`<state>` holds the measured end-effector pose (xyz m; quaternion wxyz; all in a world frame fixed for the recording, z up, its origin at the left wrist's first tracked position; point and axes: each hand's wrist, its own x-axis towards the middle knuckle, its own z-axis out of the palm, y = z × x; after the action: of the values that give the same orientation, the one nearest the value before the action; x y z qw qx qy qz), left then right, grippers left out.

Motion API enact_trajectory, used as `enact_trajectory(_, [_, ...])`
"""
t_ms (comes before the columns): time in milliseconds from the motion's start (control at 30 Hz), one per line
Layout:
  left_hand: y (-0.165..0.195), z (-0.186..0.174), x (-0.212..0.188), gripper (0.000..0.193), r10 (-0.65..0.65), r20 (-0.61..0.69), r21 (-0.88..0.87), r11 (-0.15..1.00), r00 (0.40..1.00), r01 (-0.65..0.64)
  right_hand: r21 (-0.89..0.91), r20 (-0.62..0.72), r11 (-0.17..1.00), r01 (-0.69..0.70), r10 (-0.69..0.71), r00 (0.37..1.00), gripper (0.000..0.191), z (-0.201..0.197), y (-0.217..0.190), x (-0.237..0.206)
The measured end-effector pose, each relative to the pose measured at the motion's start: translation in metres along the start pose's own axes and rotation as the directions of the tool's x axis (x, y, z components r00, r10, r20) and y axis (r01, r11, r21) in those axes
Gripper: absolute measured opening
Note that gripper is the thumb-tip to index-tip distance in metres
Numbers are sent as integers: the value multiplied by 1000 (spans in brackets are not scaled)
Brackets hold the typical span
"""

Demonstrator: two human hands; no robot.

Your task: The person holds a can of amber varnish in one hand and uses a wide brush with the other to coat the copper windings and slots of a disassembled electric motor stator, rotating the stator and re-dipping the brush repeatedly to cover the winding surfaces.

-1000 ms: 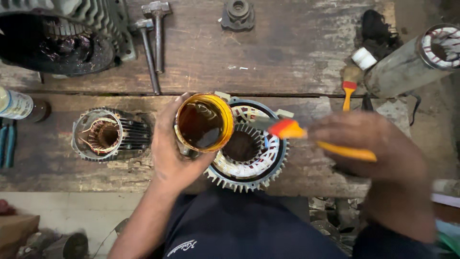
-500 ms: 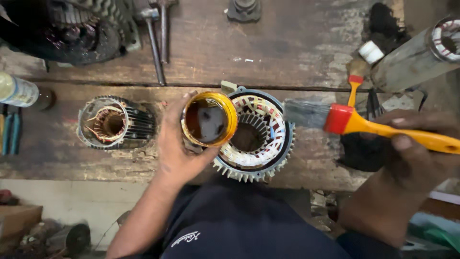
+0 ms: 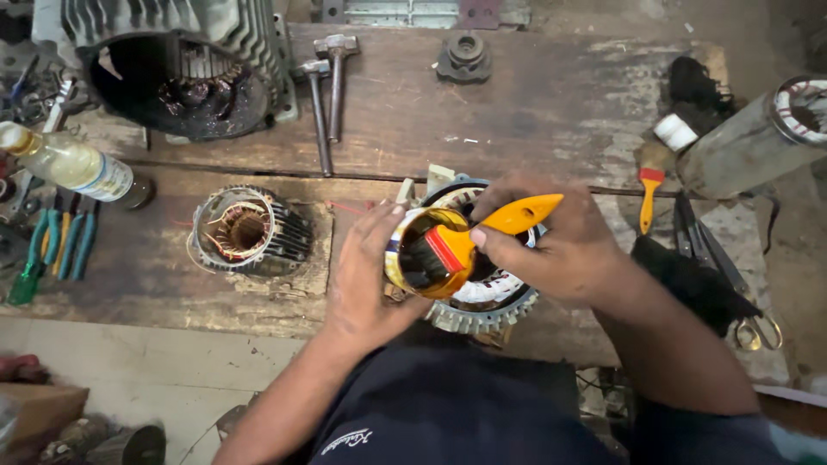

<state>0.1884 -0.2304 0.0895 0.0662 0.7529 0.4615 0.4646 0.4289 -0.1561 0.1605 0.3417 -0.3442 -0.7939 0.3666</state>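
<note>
Head view: left hand point(image 3: 366, 275) is gripping the yellow tin point(image 3: 422, 254) above the stator point(image 3: 482, 301) at bench point(image 3: 517, 112) centre; right hand point(image 3: 551, 237), at 3 o'clock, is clenching the brush point(image 3: 482, 232), bristles dipping inside the tin.

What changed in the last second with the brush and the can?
The right hand swung the yellow-handled brush out to the right, then brought it back left, and its bristles are now dipped in the yellow can. The left hand kept hold of the can above the stator. The smaller stator, the hammers and the spare brush stayed put.
</note>
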Motion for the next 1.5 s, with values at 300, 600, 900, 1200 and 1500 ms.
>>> enact_trajectory(300, [2,-23,-14,101,11,28,-4,1000,1000,-10,314,-157,943,-107,163,974,18,28,5,-20])
enact_trajectory(600, [-4,-38,-23,100,2,1,-6,1000,1000,-2,481,-403,876,-35,257,878,17,22,28,-46])
enact_trajectory(900, [-13,-32,-39,101,-10,17,-16,1000,1000,10,643,-427,761,86,263,865,20,13,74,-79])
enact_trajectory(1200, [-19,-21,-55,99,-56,-7,12,998,998,56,758,-372,650,53,365,853,23,-2,132,-129])
enact_trajectory(1500, [-23,-10,-62,103,-74,-8,21,997,997,74,694,-180,707,-139,356,917,25,-9,157,-127])
